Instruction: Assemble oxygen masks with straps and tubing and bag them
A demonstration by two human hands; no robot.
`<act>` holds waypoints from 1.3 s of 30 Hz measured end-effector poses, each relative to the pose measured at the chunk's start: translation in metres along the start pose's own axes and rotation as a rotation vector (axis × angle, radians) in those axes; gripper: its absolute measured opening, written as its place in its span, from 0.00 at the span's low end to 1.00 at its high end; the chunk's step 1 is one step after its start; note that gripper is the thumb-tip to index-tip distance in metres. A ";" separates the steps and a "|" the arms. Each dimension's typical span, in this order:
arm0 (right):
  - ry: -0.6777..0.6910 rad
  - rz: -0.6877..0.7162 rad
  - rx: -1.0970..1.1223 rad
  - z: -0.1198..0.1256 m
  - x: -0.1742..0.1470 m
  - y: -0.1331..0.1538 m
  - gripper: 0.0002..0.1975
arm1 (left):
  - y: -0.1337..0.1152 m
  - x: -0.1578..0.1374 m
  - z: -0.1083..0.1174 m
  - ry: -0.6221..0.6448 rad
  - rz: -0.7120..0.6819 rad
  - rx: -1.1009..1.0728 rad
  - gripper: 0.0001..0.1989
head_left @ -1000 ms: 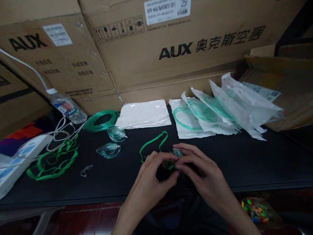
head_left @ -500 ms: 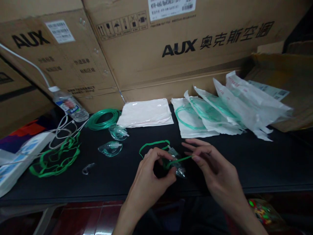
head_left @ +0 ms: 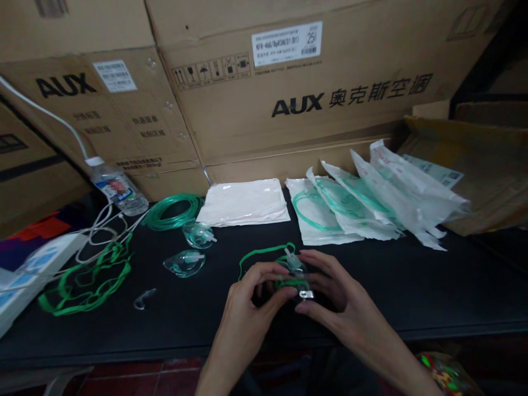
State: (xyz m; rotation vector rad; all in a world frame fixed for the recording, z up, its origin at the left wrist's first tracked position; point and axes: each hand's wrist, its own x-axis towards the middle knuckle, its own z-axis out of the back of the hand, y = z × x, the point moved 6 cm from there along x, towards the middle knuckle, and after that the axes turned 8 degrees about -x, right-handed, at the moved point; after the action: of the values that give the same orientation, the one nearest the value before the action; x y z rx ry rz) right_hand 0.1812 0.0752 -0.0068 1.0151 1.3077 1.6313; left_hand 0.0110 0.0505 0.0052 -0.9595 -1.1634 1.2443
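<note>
Between my two hands, low over the black table, is a clear oxygen mask [head_left: 296,264] with a pale connector and a metal nose clip. My left hand [head_left: 253,302] has its thumb and fingers closed on the mask's left side, over a green elastic strap [head_left: 264,253]. The strap loops out behind the fingers and some of it is bunched near the mask. My right hand [head_left: 344,294] curves around the mask's right side, with the thumb by the metal clip. Part of the mask is hidden by the fingers.
Two more masks [head_left: 184,264] lie left, near coiled green tubing [head_left: 175,213], loose green straps [head_left: 88,283] and a small clear piece [head_left: 144,298]. White pouches [head_left: 245,204] and filled packs [head_left: 322,220] line the back before cardboard boxes [head_left: 231,132]. A bottle [head_left: 119,187] and power strip [head_left: 45,264] stand left.
My right hand has let go of the stretched strap end and moved left and down onto the mask's right side. The left hand stays at the mask. The view has tilted up slightly.
</note>
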 end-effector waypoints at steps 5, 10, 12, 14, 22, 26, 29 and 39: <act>0.097 -0.029 -0.050 -0.004 0.006 -0.004 0.26 | -0.001 -0.003 0.000 0.013 -0.021 0.014 0.16; 0.034 -0.045 -0.064 0.000 0.008 -0.007 0.25 | -0.003 -0.017 0.063 -0.162 -0.158 0.292 0.09; 0.042 -0.057 -0.065 -0.001 0.008 -0.008 0.26 | -0.004 -0.020 0.083 -0.057 -0.239 0.460 0.11; 0.057 -0.070 -0.060 -0.001 0.009 -0.009 0.27 | -0.005 -0.022 0.092 0.071 -0.256 0.592 0.12; 0.070 -0.117 0.039 0.000 0.011 -0.009 0.28 | -0.012 0.000 0.061 0.188 -0.255 0.844 0.07; 0.088 -0.146 0.126 0.003 0.012 -0.004 0.26 | -0.012 0.011 0.057 0.189 -0.292 0.740 0.03; 0.048 -0.125 0.179 0.009 0.014 -0.001 0.23 | -0.014 0.010 0.057 0.137 -0.275 0.531 0.04; 0.100 -0.240 0.258 0.009 0.014 -0.009 0.37 | -0.012 0.005 0.029 -0.070 0.023 -0.303 0.11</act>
State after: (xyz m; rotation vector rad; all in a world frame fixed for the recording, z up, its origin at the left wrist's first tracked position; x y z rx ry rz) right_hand 0.1858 0.0924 -0.0126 0.8925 1.6717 1.3707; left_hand -0.0153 0.0526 0.0226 -1.1616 -1.4280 1.1467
